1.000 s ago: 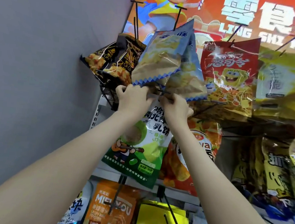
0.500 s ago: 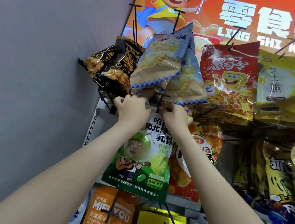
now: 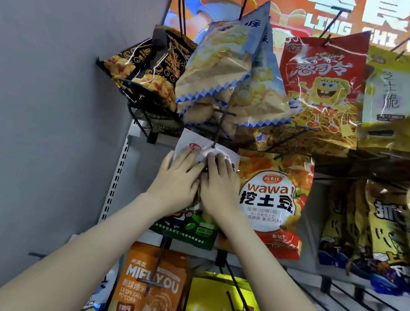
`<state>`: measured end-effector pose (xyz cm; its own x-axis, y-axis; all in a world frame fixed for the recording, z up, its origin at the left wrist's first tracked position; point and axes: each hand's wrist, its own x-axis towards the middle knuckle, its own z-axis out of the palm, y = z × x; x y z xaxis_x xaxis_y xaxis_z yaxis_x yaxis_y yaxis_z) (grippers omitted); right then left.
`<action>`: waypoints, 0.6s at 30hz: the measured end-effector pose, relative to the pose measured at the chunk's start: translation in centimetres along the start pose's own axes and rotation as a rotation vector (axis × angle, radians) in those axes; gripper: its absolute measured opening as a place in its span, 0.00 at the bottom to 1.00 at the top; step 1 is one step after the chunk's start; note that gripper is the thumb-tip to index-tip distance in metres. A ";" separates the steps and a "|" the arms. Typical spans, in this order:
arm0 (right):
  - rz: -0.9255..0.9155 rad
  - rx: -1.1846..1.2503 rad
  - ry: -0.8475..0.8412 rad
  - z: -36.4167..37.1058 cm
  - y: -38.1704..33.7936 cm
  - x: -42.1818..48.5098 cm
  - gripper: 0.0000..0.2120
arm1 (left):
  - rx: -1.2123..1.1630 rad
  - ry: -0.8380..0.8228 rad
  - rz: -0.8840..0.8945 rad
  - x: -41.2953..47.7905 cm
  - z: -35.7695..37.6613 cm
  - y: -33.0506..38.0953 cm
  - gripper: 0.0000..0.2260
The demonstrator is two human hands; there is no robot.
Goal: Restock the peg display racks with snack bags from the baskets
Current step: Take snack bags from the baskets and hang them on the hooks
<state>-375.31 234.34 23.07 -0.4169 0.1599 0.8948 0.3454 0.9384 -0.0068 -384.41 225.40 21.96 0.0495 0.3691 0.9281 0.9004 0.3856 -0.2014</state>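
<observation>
A green and white snack bag [image 3: 187, 228] hangs on a black peg [image 3: 220, 129] in the second row of the display rack, its white top edge threaded on the peg. My left hand [image 3: 177, 177] and my right hand [image 3: 218, 184] lie side by side flat on the front of this bag, fingers straight and pointing up toward the peg hole. Both hands cover the bag's middle, so its print shows only at the top and bottom. No basket is in view.
Blue-edged chip bags [image 3: 222, 62] hang just above my hands, with black popcorn bags [image 3: 149, 68] to their left. An orange wawa bag [image 3: 272, 201] hangs right of my hands. A grey wall [image 3: 41, 116] bounds the left. Bare black pegs [image 3: 233, 296] stick out below.
My hands went from pinching the bag's top at the peg tip to lying flat on its front. The bag has slid back along the peg. The view has moved closer.
</observation>
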 end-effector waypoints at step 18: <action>0.066 0.122 -0.251 2.3 -0.3 -0.6 0.29 | 0.011 -0.401 -0.166 -2.8 1.1 0.1 0.27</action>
<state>-377.09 234.71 21.49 -0.5973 0.2781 0.7523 0.2811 0.9511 -0.1283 -384.96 225.37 18.99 -0.2695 0.6000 0.7532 0.8770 0.4760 -0.0653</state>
